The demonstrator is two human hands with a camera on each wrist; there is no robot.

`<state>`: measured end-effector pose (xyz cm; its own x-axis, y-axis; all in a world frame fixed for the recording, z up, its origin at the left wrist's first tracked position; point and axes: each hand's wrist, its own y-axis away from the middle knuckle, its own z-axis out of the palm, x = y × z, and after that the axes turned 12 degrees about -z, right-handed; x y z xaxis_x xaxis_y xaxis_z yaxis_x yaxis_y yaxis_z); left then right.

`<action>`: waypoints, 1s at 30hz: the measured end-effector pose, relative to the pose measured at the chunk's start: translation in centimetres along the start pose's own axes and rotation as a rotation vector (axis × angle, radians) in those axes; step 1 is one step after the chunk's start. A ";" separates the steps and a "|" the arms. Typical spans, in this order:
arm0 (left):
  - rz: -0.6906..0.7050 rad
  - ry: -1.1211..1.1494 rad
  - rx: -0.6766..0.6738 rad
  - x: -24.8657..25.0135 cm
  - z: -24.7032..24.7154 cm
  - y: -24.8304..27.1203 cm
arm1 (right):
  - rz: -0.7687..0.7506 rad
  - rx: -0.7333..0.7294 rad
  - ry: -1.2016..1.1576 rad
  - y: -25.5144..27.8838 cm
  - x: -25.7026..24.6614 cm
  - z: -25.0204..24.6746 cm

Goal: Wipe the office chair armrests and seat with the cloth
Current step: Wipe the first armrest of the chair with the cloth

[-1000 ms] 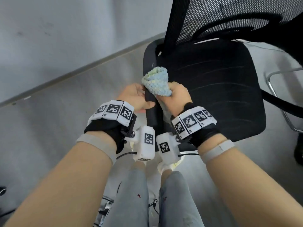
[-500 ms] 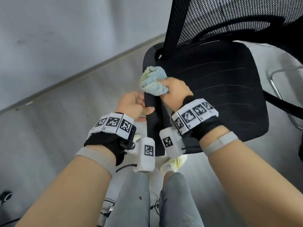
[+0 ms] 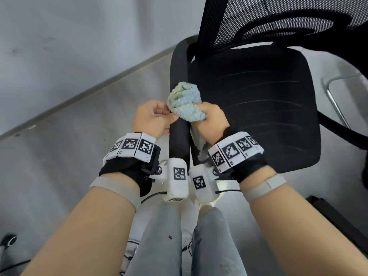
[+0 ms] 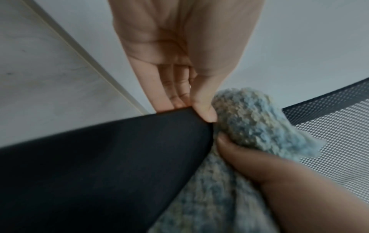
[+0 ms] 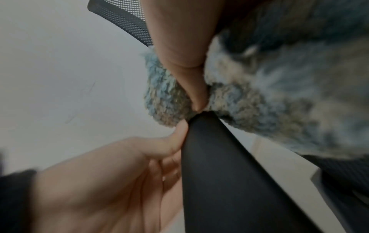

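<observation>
A fluffy blue-and-cream cloth (image 3: 185, 102) is bunched on top of the black left armrest (image 3: 179, 140) of the office chair. My right hand (image 3: 201, 112) grips the cloth from the seat side, its thumb (image 5: 191, 88) pressed into the pile, and a tail of cloth hangs down by my wrist. My left hand (image 3: 166, 114) holds the armrest (image 4: 99, 157) from the outer side, thumb (image 4: 205, 113) on top touching the cloth (image 4: 249, 119), fingers down the far side. The black seat (image 3: 258, 100) lies to the right of both hands.
The mesh backrest (image 3: 268, 18) rises behind the seat. A grey wall and its skirting (image 3: 99, 84) run close on the left. A chrome frame (image 3: 336, 104) stands at the right, and a dark object (image 3: 338, 220) lies on the floor at the lower right. My legs are below the armrest's near end.
My left hand has slid forward along the armrest until its thumb meets the cloth. The right hand with the cloth has stayed at about the same stretch of the armrest.
</observation>
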<state>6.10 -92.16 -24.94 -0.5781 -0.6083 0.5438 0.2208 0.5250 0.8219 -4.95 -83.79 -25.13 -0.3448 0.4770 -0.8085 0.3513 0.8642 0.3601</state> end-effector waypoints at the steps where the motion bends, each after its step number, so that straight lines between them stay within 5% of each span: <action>1: 0.002 0.011 0.000 -0.2 0.1 0.1 | 0.017 -0.020 0.033 -0.6 -0.1 -0.2; 10: 0.010 0.055 -0.080 -0.5 -0.3 -0.1 | -0.025 0.071 0.218 -10.4 -2.5 -2.2; 21: 0.024 0.089 -0.046 -2.5 -0.3 0.6 | -0.097 -0.157 0.105 -1.7 -0.2 -0.2; 25: -0.085 0.098 -0.116 -5.0 -1.2 1.6 | -0.054 -0.104 0.128 -3.7 -1.2 -0.6; 30: -0.021 0.059 -0.104 -4.8 -1.7 1.1 | -0.091 -0.004 0.069 -2.7 -0.7 0.6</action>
<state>10.45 -89.63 -26.39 -0.5366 -0.6541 0.5331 0.2911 0.4495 0.8445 -5.15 -86.51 -25.79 -0.4340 0.4066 -0.8039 0.3128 0.9049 0.2888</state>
